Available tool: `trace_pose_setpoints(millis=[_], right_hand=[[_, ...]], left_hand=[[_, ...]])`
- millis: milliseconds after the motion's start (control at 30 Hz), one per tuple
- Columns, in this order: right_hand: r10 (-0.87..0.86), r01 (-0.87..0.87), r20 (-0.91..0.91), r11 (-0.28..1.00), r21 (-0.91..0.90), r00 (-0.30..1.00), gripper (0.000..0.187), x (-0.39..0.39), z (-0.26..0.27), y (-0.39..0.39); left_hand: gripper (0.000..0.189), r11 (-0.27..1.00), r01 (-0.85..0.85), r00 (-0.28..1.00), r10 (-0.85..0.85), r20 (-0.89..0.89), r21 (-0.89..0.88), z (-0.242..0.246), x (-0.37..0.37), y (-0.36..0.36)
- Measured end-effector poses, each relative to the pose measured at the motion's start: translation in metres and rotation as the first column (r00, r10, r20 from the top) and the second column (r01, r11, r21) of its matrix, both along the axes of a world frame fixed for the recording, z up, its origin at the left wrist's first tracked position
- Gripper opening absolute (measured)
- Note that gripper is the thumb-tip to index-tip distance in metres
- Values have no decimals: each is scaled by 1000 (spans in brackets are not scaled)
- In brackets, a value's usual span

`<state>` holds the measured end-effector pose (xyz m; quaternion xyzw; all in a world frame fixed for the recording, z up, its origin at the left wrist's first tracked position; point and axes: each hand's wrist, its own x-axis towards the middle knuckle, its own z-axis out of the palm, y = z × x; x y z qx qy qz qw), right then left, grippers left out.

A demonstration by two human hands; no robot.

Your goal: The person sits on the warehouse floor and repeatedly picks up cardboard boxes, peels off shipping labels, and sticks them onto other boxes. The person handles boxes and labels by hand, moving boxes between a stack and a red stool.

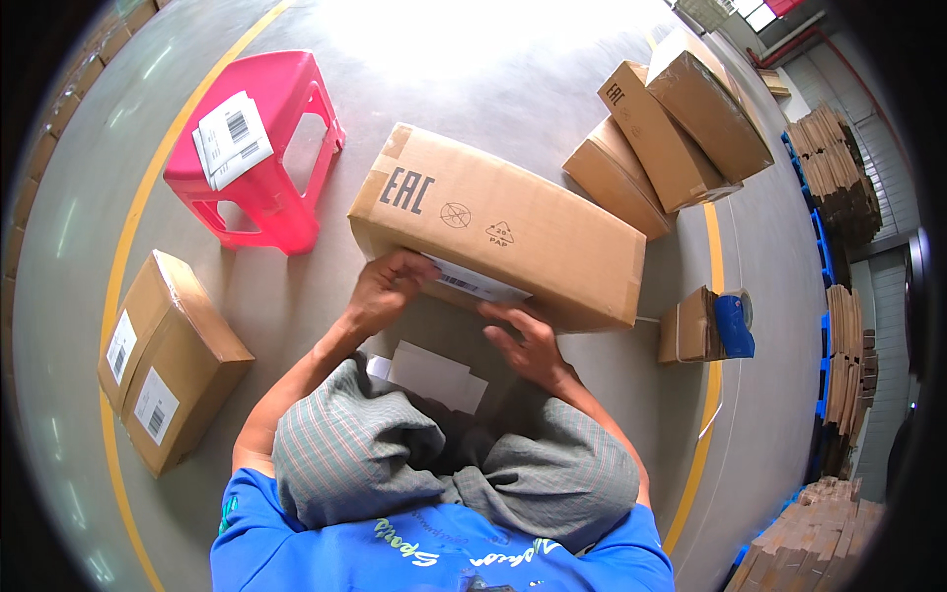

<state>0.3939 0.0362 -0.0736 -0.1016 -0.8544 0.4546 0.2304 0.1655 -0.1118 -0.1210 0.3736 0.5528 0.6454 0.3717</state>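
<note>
A long closed cardboard box (503, 222) lies in front of me, with printed marks on its top. On its near side is a white barcode label (473, 280). My left hand (388, 288) touches the label's left end, its fingers bent; whether it pinches the label cannot be told. My right hand (527, 342) is at the label's right end, fingers apart, fingertips against the box. White sheets of paper (436, 374) lie on the floor between my knees and the box.
A pink plastic stool (277, 81) at upper left bears a stack of labels (233, 140). Labelled boxes (177, 355) stand at left; several boxes (658, 140) lean together at upper right. Bundled cardboard (688, 325) and a blue tape dispenser (732, 325) are at right, beyond them stacked flat cardboard (843, 355).
</note>
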Motion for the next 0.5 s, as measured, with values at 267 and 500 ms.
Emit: trace_pose_setpoints(millis=[267,500], right_hand=[[-61,178,330,925,-336,942,37,20,-33,15],[-165,351,647,921,-169,744,45,73,-57,34]], left_hand=[[25,978,32,970,-79,-229,-206,-33,27,15],[21,956,183,795,-281,-537,-230,-2,57,55]])
